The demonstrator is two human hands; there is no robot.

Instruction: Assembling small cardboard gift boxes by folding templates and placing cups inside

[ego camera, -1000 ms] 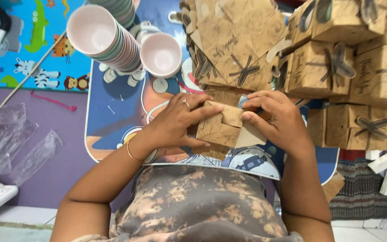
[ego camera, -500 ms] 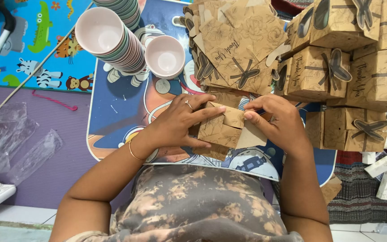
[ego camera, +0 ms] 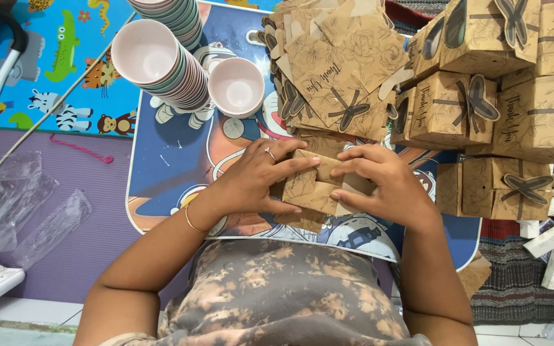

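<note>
Kraft box (ego camera: 318, 189) flaps now closer together

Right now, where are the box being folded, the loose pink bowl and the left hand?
Box being folded (ego camera: 318, 192), head view, brown flap between the hands.
Loose pink bowl (ego camera: 236, 86), head view, inside.
Left hand (ego camera: 258, 176), head view, back.

The light is bright, soft and even, and it seems to come from above. Shadows are weak, only a little darker under the hands. There is no strong glare. The picture is sharp in the middle, and straight lines bend slightly near the edges.
</note>
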